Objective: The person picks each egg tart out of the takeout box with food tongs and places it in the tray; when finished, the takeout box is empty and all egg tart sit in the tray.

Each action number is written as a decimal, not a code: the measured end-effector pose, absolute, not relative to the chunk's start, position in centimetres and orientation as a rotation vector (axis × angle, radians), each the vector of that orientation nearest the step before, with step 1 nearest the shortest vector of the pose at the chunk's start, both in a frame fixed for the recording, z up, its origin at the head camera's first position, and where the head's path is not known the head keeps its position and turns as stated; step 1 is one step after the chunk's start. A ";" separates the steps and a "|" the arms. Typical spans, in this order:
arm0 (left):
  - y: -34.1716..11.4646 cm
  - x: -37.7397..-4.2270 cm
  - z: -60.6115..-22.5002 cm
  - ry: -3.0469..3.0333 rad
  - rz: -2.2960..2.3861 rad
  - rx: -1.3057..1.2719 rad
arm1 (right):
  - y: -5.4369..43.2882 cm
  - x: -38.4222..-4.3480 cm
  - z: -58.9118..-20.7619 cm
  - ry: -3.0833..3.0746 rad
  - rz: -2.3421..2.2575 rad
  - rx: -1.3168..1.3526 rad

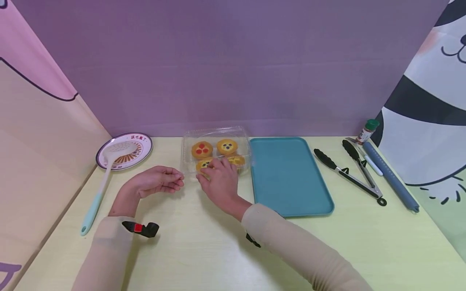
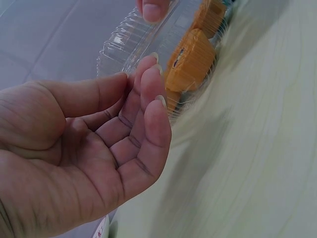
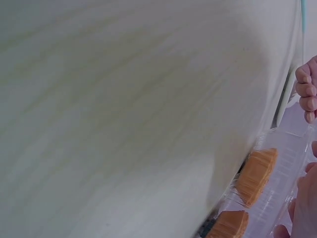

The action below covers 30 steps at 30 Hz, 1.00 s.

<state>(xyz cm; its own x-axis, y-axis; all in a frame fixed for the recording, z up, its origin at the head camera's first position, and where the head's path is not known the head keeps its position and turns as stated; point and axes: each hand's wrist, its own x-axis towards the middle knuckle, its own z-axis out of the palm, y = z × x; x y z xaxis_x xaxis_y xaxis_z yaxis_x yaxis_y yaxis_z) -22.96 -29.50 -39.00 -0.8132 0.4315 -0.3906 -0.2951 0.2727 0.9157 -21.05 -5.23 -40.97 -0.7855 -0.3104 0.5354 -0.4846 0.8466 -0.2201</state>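
Note:
A hinged clear plastic box [image 1: 248, 163] holds several round golden tarts [image 1: 202, 150], topped with red or dark fruit. My right hand [image 1: 222, 180] reaches over its front side, its fingers bent down at the lid and hiding part of the front tarts; the right wrist view catches only its fingertips [image 3: 297, 198] at the edge. Just left of the box, my left hand [image 1: 160, 180] hovers palm inward with loosely bent fingers. In the left wrist view the left thumb and fingers [image 2: 157, 126] come close to the ribbed clear lid [image 2: 116, 49], with nothing visible in the palm.
To the right lies a blue tray [image 1: 291, 178], then open black-tipped tongs [image 1: 349, 178], a white-handled knife [image 1: 371, 161], a blue roll [image 1: 391, 178] and a green-capped jar [image 1: 367, 131]. At left, a skimmer [image 1: 96, 206] rests across a patterned plate [image 1: 145, 141]. A purple backdrop [image 1: 218, 72] stands behind.

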 end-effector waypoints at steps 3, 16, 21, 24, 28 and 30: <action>-29.4 -23.0 -39.1 1.955 1.602 0.125 | -5.2 -21.1 -41.0 -2.524 0.468 0.563; -29.2 -23.2 -39.4 1.959 1.612 0.103 | -5.4 -21.5 -41.3 -2.508 0.463 0.516; -29.2 -23.1 -39.2 1.974 1.603 0.104 | -5.5 -21.6 -41.2 -2.492 0.462 0.521; -29.2 -23.1 -39.2 1.983 1.596 0.100 | -5.6 -21.6 -41.3 -2.484 0.452 0.516; -29.2 -23.1 -39.3 1.992 1.589 0.098 | -5.7 -21.6 -41.2 -2.474 0.446 0.510; -29.2 -23.1 -39.3 1.990 1.591 0.096 | -5.7 -21.6 -41.2 -2.479 0.445 0.511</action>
<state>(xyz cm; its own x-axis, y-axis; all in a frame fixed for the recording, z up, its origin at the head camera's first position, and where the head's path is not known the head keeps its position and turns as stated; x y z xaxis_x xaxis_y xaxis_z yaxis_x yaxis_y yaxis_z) -23.10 -29.25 -39.29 -0.8274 0.4017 -0.3925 -0.2945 0.2847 0.9122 -21.61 -5.70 -41.19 -0.7682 -0.2595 0.5852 -0.4469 0.8719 -0.2001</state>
